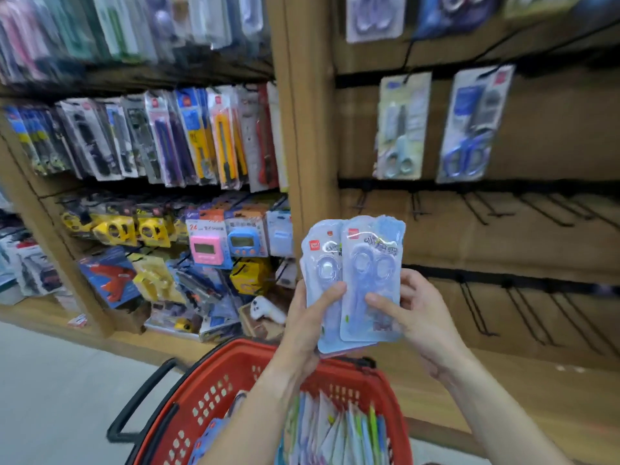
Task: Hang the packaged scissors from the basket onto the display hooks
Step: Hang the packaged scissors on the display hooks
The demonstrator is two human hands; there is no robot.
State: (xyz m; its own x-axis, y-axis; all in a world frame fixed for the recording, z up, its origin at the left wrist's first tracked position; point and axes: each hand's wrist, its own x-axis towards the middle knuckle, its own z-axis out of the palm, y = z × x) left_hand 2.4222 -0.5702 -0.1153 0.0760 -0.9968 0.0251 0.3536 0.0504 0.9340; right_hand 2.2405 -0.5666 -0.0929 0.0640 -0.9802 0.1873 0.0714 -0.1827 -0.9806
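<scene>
Just right of the frame's center, both hands hold a small fanned stack of pale blue packaged scissors [365,280] upright above the red shopping basket [235,380]. The left hand [308,317] grips the stack from its left edge, thumb curled across the front of the rear packs. The right hand [416,313] grips the frontmost pack from its right side, thumb pressed on the clear blister and fingers wrapped behind. The basket sits at the bottom center, its black handle [141,404] swung toward the lower left, with more packaged items [339,431] standing on edge inside.

On the right half of the frame, rows of bare black display hooks [536,209] project from a brown board. Above them hang two scissor packs [436,125], and more hang blurred along the top edge. On the left, the neighbouring bay is crowded with carded utility knives [221,142], yellow tape measures [134,229] and a pink digital timer [206,246].
</scene>
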